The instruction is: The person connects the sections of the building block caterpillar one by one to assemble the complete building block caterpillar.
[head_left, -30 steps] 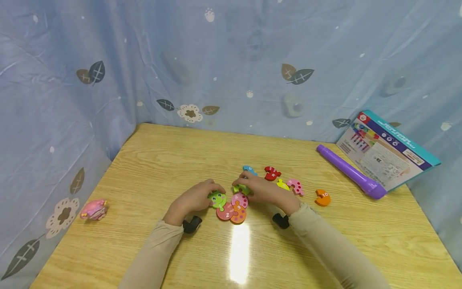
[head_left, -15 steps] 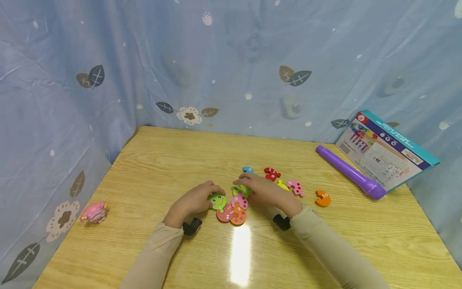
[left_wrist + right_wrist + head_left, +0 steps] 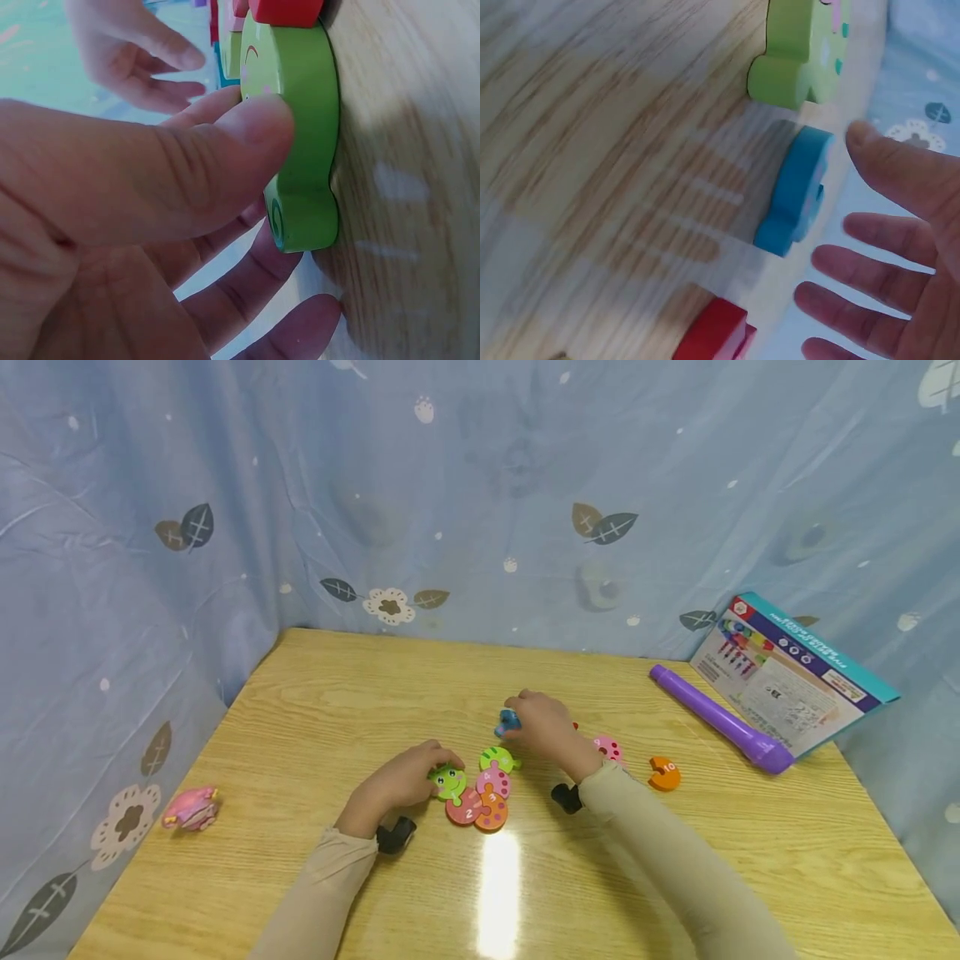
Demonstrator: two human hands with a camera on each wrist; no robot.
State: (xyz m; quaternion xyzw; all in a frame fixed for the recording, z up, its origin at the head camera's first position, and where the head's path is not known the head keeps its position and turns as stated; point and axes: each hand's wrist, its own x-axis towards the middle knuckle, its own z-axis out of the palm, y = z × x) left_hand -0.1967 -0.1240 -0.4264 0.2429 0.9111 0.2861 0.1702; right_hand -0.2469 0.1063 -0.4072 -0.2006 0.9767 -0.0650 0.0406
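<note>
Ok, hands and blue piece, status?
Left hand holds green face piece. Right hand, fingers spread, by blue piece. Gap to green end piece, nothing seen between.

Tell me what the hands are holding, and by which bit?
The left hand holds the green smiley piece by its outer edge. The right hand holds nothing; it's near the blue piece.

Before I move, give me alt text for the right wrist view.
The right hand, fingers spread, is beside a blue puzzle piece on a wooden table, not visibly touching it. In the picture, a green piece lies above the blue one and a red piece is cut off by the bottom edge; patterned cloth behind.
</note>
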